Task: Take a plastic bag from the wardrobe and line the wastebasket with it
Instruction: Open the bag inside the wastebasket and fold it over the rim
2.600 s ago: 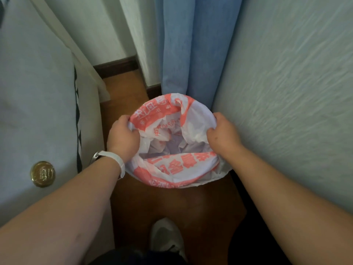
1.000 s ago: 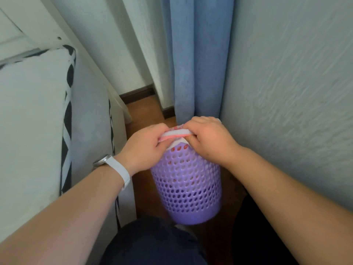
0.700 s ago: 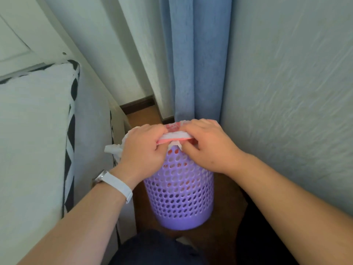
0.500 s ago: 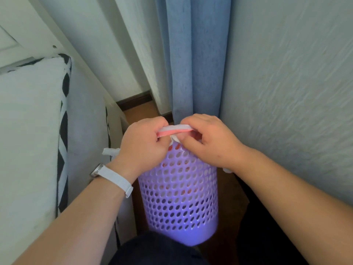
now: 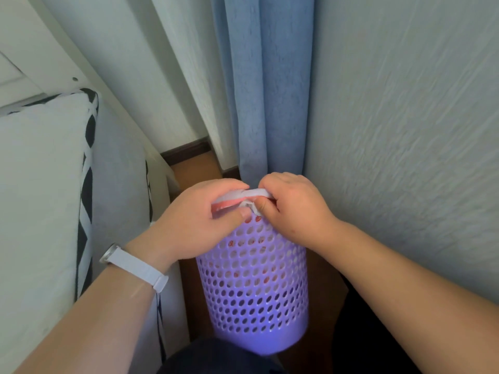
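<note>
A purple perforated wastebasket [image 5: 253, 292] stands on the brown floor between a bed and a wall. A white and red plastic bag [image 5: 237, 198] sits inside it; red print shows through the holes, and its edge is folded over the near rim. My left hand [image 5: 197, 220] pinches that edge at the rim, thumb below and fingers above. Right beside it, my right hand [image 5: 291, 209] pinches the same edge. The two hands almost touch and hide most of the basket's mouth.
A white mattress with a black and white patterned border [image 5: 86, 168] flanks the basket on the left. A textured pale wall [image 5: 405, 130] is close on the right. A blue curtain [image 5: 264, 85] hangs just behind the basket. My dark knee [image 5: 216, 357] is in front.
Earlier both hands held the bag's mouth wide open from above. Now the view is lower, the basket's side shows, and the hands have come together at the near rim, pinching the bag's edge.
</note>
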